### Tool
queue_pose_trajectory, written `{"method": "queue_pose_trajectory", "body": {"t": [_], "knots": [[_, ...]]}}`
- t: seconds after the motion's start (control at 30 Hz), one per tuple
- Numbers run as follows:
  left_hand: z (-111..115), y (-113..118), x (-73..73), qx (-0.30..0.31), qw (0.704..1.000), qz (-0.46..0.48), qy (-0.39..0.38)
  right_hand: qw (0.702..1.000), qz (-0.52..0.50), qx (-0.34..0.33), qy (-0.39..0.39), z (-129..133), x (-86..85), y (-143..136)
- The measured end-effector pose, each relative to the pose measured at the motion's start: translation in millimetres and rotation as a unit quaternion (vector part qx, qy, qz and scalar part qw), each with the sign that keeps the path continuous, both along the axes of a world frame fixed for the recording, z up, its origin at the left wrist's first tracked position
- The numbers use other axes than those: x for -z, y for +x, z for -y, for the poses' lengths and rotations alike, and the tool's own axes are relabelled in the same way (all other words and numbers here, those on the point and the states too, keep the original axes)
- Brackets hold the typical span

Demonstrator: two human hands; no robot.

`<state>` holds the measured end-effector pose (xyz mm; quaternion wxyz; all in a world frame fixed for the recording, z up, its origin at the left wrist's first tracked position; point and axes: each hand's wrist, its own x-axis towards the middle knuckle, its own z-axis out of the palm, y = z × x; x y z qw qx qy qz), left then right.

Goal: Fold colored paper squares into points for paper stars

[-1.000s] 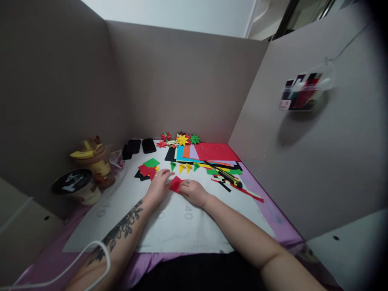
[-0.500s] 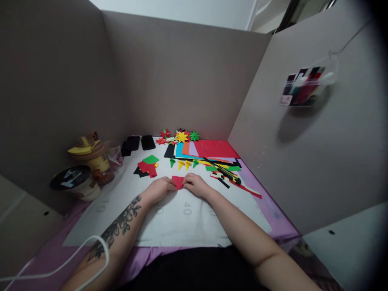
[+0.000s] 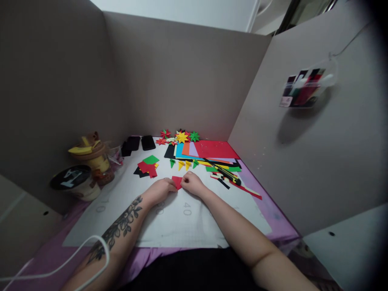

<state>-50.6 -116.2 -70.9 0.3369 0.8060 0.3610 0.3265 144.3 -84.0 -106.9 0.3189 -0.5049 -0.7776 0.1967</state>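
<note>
A small red paper piece point(image 3: 176, 181) lies on the white mat between my hands. My left hand point(image 3: 165, 188) is closed at its left edge, fingertips on the paper. The fingers of my right hand point(image 3: 190, 184) are pinched together on its right side and cover that edge. Just beyond it stand folded green point(image 3: 172, 163) and yellow point(image 3: 181, 165) paper pieces in a row. Loose squares, among them a green one point(image 3: 150, 159) and a red one point(image 3: 147, 168), are piled to the left.
Coloured sheets point(image 3: 216, 149) and a yellow-black cutter point(image 3: 232, 176) lie at the right, near paper strips. Folded stars point(image 3: 182, 137) sit at the back. A black-lidded tub point(image 3: 72, 180) and cups stand left. A white cable point(image 3: 104, 242) crosses above my left forearm.
My right hand has shifted slightly left and inward over the red paper, its fingers drawn closer together. My left hand has hardly moved.
</note>
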Motion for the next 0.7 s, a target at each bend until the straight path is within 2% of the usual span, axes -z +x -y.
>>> {"method": "queue_pose_trajectory", "body": {"t": [0.2, 0.47, 0.7], "knots": [[1.9, 2.8, -4.7, 0.007, 1.000, -0.001, 0.007, 1.000, 0.012, 0.005, 0.001, -2.5, 1.8, -1.1], [5.0, 6.4, -6.7, -0.015, 0.999, 0.000, -0.038, 0.999, 0.030, 0.023, -0.001, 1.3, -1.6, -4.3], [3.5, 5.7, -5.7, -0.006, 0.996, -0.093, -0.010, 0.998, 0.051, 0.037, -0.003, 2.7, -1.6, -7.3]]}}
